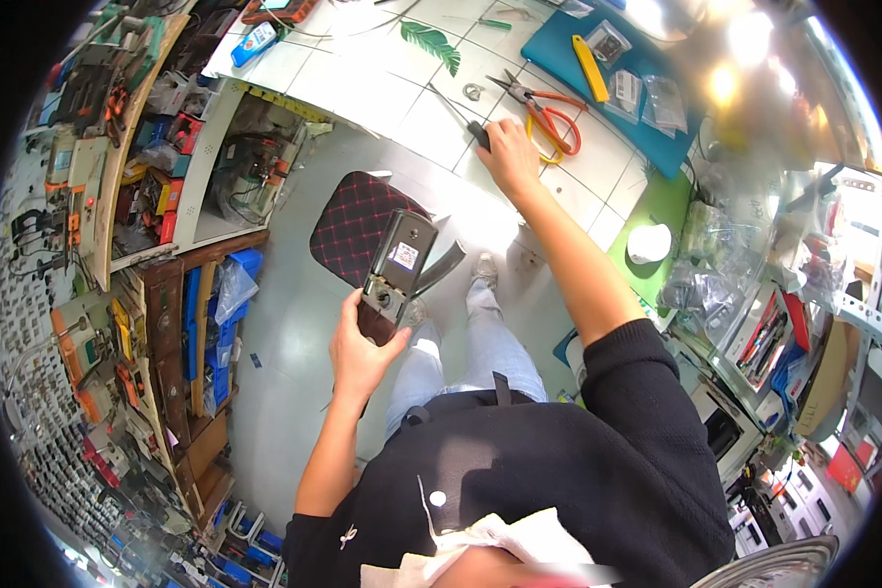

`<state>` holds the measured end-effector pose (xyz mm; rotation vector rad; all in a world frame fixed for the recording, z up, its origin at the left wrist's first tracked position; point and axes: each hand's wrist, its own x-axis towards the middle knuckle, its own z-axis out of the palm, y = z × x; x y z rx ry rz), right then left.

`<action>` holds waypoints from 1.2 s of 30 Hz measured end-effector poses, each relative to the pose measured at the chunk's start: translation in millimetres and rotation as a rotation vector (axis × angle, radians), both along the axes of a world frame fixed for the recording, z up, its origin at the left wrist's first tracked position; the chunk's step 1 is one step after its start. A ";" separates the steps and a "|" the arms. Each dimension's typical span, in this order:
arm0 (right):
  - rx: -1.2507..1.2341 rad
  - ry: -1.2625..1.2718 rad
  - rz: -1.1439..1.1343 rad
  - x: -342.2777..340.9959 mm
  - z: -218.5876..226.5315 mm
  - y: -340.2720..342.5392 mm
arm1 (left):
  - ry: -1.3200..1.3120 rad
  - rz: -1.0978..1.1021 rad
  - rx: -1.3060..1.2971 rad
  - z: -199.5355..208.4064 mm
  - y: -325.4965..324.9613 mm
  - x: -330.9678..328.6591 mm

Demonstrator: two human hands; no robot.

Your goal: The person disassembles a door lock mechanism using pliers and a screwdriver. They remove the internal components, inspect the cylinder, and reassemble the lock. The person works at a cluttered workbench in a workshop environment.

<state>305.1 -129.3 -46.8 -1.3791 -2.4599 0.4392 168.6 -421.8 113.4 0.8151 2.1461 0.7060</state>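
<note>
My left hand [361, 351] grips a dark metal door lock [402, 257] with a curved lever handle and a small pale label, held up over the floor in front of my legs. At the white tiled bench, my right hand [510, 157] has its fingers closed around the black handle of a screwdriver [478, 133]. The screwdriver's thin shaft points to the far left. Just beyond that hand lie pliers with orange-red handles [557, 122], with yellow handles partly covered beside them. A small metal ring-like part [472, 91] rests near the pliers' jaws.
A black quilted stool [348, 227] with red stitching stands left of the lock. On the bench, a teal mat [549, 44] holds a yellow utility knife [590, 69] and small plastic packets. Crowded shelves [132, 186] line the left; bagged parts [710, 245] crowd the right.
</note>
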 end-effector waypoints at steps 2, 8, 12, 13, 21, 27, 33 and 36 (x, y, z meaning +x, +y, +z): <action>0.150 0.156 -0.131 1.8 -6.9 9.5 | -0.029 0.042 -0.020 -1.8 -1.5 -0.6; 0.181 0.075 -0.197 54.0 -8.9 41.5 | 0.080 0.051 -0.064 -7.2 -7.0 -5.8; 0.163 0.228 -0.118 47.3 -1.9 65.9 | 0.132 0.045 -0.059 -7.7 -6.0 -1.0; 0.168 0.209 -0.101 41.1 -0.4 76.5 | 0.153 0.039 -0.051 -7.7 -6.0 2.5; 0.205 0.105 0.062 -58.1 -10.2 194.8 | 0.089 0.186 -0.171 -12.9 -6.9 22.8; 0.385 -0.285 0.101 -83.4 -41.2 230.3 | 0.131 0.215 -0.165 -9.4 -2.1 28.0; 0.123 0.259 0.130 -64.1 38.3 175.1 | 0.221 0.117 0.065 0.5 19.4 12.3; -0.323 0.797 0.309 -0.3 105.0 65.0 | 0.242 0.030 0.042 5.5 33.7 -0.1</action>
